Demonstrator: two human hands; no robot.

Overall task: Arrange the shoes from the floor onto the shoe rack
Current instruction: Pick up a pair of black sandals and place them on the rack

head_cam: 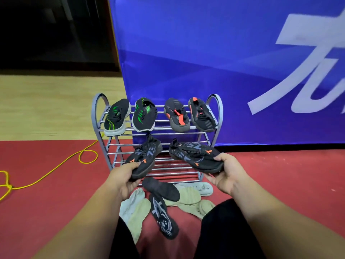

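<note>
While both hands are raised before the rack [220, 109], each grips one shoe of a black knit pair by its toe, thumb on top and fingers curled under the sole. The left hand [128, 176] holds the left shoe [144, 156] and the right hand [226, 171] holds the right shoe [194, 156]. Both heels point toward the rack at the level of its middle tier; whether they touch the rods I cannot tell. These two shoes are black with small orange marks near the toe, a pull tab at the heel, and large grey lettering across the upper. That lettering may read "T5T", though the folds blur it.

On the top tier stand four shoes with toes toward the person: a green-striped pair [116, 116] with white soles on the left, and an orange-trimmed pair [176, 115] on the right. The rack is grey metal with arched ends and three tiers of rods.

On the red floor [46, 212] below the hands lie a plain black shoe [161, 188] and a patterned black shoe [163, 216], touching each other. Pale shoes [188, 197] lie on both sides of them. The patterned one bears grey print too small to read.

Behind the rack hangs a blue banner [186, 53] with large white strokes, cut off at the edge and unreadable. A yellow cable [56, 171] loops across the floor to the left.
</note>
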